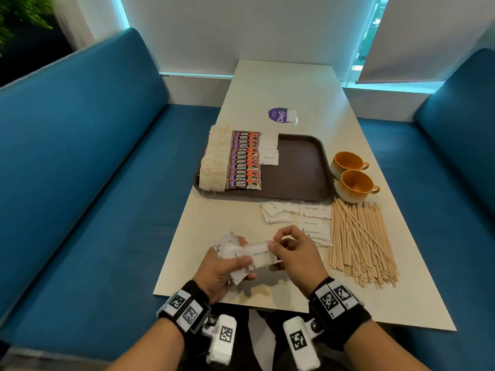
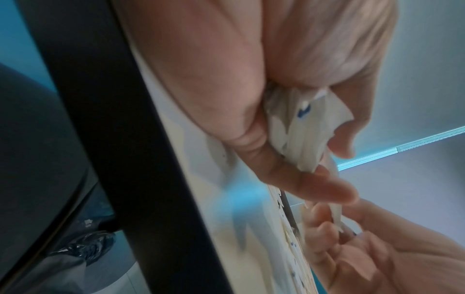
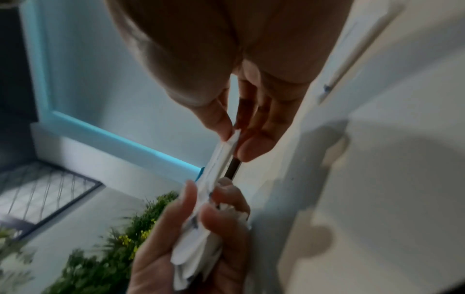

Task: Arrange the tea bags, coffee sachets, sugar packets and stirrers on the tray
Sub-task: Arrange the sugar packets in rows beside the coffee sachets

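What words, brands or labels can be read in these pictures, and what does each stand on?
"KOPI JUAN": red and black coffee sachets in a row on the brown plastic tray.
"white sugar": white paper sugar packet pinched between left hand and right hand; also faintly on loose white sugar packets on the table.
"ClayG", cut off: round purple sticker; its small print is unreadable.
Wristband squares: patterns, not text.

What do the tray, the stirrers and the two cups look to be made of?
Tray: probably moulded plastic, dark brown, matt, with rounded corners and a raised rim. Stirrers: apparently wood, thin, flat, pale, unfinished strips in a loose pile. Cups: likely glazed ceramic, thick-walled, orange inside, paler outside, with a slight sheen.
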Motion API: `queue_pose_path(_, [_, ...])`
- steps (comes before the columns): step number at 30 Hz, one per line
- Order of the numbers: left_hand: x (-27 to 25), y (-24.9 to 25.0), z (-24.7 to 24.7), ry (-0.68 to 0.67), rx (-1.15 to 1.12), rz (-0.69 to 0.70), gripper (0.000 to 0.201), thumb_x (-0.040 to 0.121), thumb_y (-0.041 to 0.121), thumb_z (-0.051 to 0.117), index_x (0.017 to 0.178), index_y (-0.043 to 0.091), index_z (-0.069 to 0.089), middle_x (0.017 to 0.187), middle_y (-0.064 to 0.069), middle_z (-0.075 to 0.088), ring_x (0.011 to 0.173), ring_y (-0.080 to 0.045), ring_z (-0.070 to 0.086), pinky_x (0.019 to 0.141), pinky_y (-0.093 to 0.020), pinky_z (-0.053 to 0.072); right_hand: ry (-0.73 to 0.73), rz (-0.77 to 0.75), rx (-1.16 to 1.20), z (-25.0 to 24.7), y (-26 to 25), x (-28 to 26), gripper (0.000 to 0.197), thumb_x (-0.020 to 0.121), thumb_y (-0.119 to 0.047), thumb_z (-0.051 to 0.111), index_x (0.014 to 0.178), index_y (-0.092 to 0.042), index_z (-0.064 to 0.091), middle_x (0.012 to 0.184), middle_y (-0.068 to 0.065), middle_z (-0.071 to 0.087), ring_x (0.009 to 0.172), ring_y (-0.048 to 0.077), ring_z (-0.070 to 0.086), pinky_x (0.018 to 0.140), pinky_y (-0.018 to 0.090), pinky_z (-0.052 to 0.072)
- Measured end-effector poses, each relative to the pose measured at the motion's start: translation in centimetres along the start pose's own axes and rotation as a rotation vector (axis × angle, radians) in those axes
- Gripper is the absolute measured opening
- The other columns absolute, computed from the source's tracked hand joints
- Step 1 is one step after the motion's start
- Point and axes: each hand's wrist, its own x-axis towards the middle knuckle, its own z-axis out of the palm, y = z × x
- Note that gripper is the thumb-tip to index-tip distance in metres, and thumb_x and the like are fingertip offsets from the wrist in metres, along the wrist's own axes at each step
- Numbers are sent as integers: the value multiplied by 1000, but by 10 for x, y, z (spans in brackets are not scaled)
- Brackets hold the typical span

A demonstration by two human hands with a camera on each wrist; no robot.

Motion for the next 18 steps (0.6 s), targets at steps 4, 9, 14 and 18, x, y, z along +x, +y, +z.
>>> queue_pose_path(4, [0, 2, 0, 16, 18, -8, 21, 79, 5, 74, 96, 5, 62, 87, -25, 64, 70, -35, 68, 52, -36, 60, -68, -105, -120, -3, -3, -2, 22, 92, 3, 66, 83, -16, 75, 87, 10, 70, 77, 21, 66, 59, 37, 60])
queue_pose_path(9, [1, 3, -2, 0, -43, -17, 19, 81, 4, 72, 95, 4, 59, 86, -25, 61, 64, -33, 66, 50, -34, 58, -216, -62, -105, -11, -6, -5, 28, 80, 9, 78, 99, -12, 79, 92, 11, 72, 66, 25, 67, 70, 40, 62])
queue_pose_path(14, [0, 4, -2, -57, -58, -44, 31, 73, 15, 84, 88, 5, 59, 85, -19, 58, 82, -38, 66, 47, -33, 57, -269, -78, -130, -17, -10, -9, 32, 75, 13, 81, 101, -6, 78, 93, 16, 68, 66, 27, 69, 68, 32, 61])
queue_pose_path(18, [1, 4, -2, -38, -65, -59, 47, 64, 30, 96, 89, 8, 63, 90, -20, 59, 84, -38, 66, 48, -33, 56, -279, -63, -72, -20, -10, -7, 32, 74, 14, 81, 100, -4, 79, 86, 11, 70, 68, 32, 71, 71, 36, 63])
